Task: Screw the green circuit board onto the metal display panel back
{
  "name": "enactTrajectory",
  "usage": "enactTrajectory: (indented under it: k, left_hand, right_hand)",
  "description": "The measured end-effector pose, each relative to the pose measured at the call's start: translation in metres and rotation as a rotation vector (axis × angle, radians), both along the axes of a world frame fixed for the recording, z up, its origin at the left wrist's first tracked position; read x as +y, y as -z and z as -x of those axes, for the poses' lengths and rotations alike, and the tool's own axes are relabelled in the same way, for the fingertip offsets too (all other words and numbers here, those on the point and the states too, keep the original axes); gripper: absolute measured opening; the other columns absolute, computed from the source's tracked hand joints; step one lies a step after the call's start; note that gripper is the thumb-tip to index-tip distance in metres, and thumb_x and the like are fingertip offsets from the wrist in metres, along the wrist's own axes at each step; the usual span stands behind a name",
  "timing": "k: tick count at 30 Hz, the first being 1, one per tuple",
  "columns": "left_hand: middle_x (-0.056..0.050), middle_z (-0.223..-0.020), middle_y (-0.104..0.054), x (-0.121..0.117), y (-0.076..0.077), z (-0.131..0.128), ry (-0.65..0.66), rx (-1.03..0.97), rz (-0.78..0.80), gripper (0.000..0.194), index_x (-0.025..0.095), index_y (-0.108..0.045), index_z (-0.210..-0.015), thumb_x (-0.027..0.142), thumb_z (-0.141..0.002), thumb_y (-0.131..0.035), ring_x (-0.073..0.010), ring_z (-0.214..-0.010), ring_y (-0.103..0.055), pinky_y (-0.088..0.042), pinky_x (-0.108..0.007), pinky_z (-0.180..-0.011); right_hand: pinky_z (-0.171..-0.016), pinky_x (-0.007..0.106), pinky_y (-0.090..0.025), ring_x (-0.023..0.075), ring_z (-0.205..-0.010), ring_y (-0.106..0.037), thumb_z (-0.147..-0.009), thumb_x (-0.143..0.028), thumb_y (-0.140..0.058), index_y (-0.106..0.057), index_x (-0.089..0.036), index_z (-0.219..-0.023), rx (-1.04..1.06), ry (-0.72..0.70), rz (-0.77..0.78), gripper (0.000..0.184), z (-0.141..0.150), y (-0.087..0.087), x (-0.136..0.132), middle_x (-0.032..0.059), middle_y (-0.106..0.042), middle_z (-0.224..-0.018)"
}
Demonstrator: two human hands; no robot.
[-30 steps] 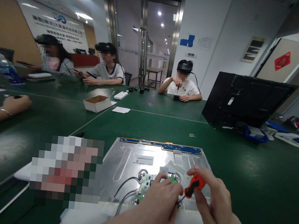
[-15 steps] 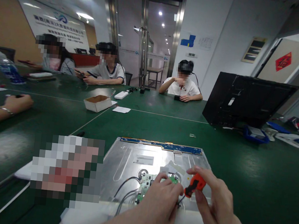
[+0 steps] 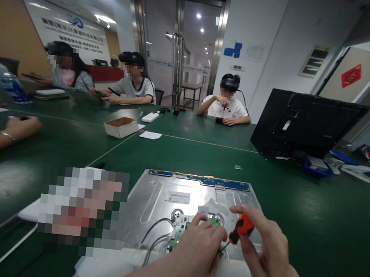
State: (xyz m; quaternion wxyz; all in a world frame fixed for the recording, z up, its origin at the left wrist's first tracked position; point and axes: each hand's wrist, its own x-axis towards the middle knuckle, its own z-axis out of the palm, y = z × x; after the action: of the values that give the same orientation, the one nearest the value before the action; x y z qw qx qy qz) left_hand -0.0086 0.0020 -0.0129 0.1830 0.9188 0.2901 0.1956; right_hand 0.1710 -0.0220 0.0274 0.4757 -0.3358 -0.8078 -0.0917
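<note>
Barely anything has shifted at the hands since the earlier frames: the right hand (image 3: 267, 253) has only tipped the orange-handled screwdriver (image 3: 240, 229) a touch, its handle leaning slightly more to the upper right, which reads as a small turn of a screw that is still being worked rather than a finished one. Thumb and forefinger are closed around the handle, the other fingers curled loosely beneath; the tip is hidden just behind the left hand's knuckles. The left hand (image 3: 197, 252) stays pressed down with bent fingers on the green circuit board (image 3: 180, 227), holding it against the metal back panel (image 3: 162, 198) at the lower middle of the frame; whether it pinches anything I cannot tell. Black wires (image 3: 155, 236) loop from the board's left edge towards the near rim. Outward, on the green table (image 3: 297, 203), a cardboard box (image 3: 120, 127) sits left of centre and a black monitor shell (image 3: 305, 124) stands at the right. At the far end, a seated person has brought a hand back down from the face to a small tool.
</note>
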Motion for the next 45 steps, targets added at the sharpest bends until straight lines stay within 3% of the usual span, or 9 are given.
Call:
enactTrajectory:
  k: [2,9,18,23,28,34,37,42,45]
  left_hand:
    - [-0.005,-0.087,-0.063,0.0,0.001,0.0,0.0,0.003,0.001,0.032,0.02,-0.047,-0.093,0.011,-0.064,-0.055,-0.0241,-0.081,-0.057,-0.032,-0.044,-0.094]
    - [-0.006,-0.09,-0.064,0.001,0.001,0.0,0.011,0.007,0.015,0.028,0.021,-0.047,-0.094,0.013,-0.067,-0.054,-0.0258,-0.086,-0.058,-0.032,-0.045,-0.095]
    - [-0.006,-0.085,-0.063,0.0,0.001,-0.001,-0.007,-0.003,-0.004,0.027,0.02,-0.047,-0.09,0.012,-0.066,-0.057,-0.0244,-0.08,-0.057,-0.033,-0.043,-0.092]
    - [-0.005,-0.086,-0.063,0.001,-0.001,-0.001,-0.003,0.007,0.006,0.027,0.02,-0.048,-0.091,0.011,-0.067,-0.056,-0.024,-0.081,-0.058,-0.032,-0.043,-0.093]
    - [-0.006,-0.09,-0.064,0.0,0.0,-0.001,-0.009,-0.005,0.005,0.029,0.02,-0.048,-0.094,0.011,-0.067,-0.056,-0.0242,-0.084,-0.058,-0.031,-0.043,-0.094]
    - [-0.005,-0.084,-0.063,0.0,-0.001,-0.001,-0.019,0.005,0.008,0.025,0.02,-0.047,-0.089,0.012,-0.068,-0.056,-0.0232,-0.079,-0.057,-0.031,-0.043,-0.094]
    - [-0.005,-0.086,-0.063,0.0,-0.001,-0.001,-0.015,0.012,0.011,0.025,0.02,-0.047,-0.09,0.011,-0.068,-0.056,-0.0232,-0.08,-0.057,-0.031,-0.043,-0.094]
    - [-0.005,-0.088,-0.064,0.0,-0.001,-0.001,-0.003,-0.003,0.022,0.027,0.02,-0.049,-0.092,0.011,-0.068,-0.056,-0.0237,-0.084,-0.058,-0.03,-0.042,-0.095]
    - [-0.005,-0.088,-0.064,0.0,-0.001,-0.001,0.0,-0.026,0.014,0.026,0.02,-0.048,-0.092,0.011,-0.069,-0.055,-0.0233,-0.083,-0.058,-0.031,-0.042,-0.094]
  right_hand:
    - [-0.057,0.028,-0.053,0.0187,-0.075,-0.069,-0.083,-0.012,-0.044,-0.043,-0.016,-0.134,-0.005,0.015,0.004,0.051,0.0,0.0,-0.001,0.0102,-0.07,-0.102]
    - [-0.045,0.025,-0.047,0.0163,-0.053,-0.062,-0.084,-0.017,-0.057,-0.045,-0.023,-0.128,0.05,0.068,-0.101,0.046,0.004,0.007,0.005,-0.003,-0.063,-0.065]
    - [-0.057,0.027,-0.053,0.0185,-0.076,-0.069,-0.085,-0.013,-0.045,-0.044,-0.014,-0.131,-0.002,0.023,0.008,0.046,-0.001,0.004,-0.001,0.0114,-0.069,-0.102]
    - [-0.049,0.026,-0.05,0.0167,-0.059,-0.064,-0.085,-0.014,-0.053,-0.044,-0.019,-0.128,0.093,0.031,-0.066,0.044,0.002,0.011,0.003,0.0003,-0.065,-0.072]
    - [-0.051,0.026,-0.051,0.0165,-0.061,-0.065,-0.087,-0.022,-0.057,-0.047,-0.019,-0.122,0.05,0.075,-0.109,0.037,0.001,0.012,0.005,0.0034,-0.067,-0.079]
    - [-0.058,0.029,-0.054,0.0198,-0.081,-0.069,-0.084,-0.011,-0.046,-0.045,-0.015,-0.129,0.061,-0.013,-0.004,0.046,-0.002,0.012,0.001,0.0114,-0.068,-0.1]
    - [-0.055,0.029,-0.053,0.0187,-0.072,-0.067,-0.082,-0.01,-0.049,-0.044,-0.016,-0.13,0.108,-0.045,0.006,0.049,-0.002,0.015,0.002,0.0079,-0.068,-0.091]
    - [-0.047,0.026,-0.048,0.0155,-0.056,-0.06,-0.081,-0.013,-0.058,-0.048,-0.019,-0.122,0.067,0.056,-0.098,0.042,0.002,0.01,0.004,0.0011,-0.064,-0.074]
    - [-0.046,0.026,-0.047,0.0165,-0.057,-0.061,-0.083,-0.015,-0.056,-0.048,-0.019,-0.121,0.047,0.026,-0.064,0.039,0.002,0.005,0.002,-0.0004,-0.062,-0.069]
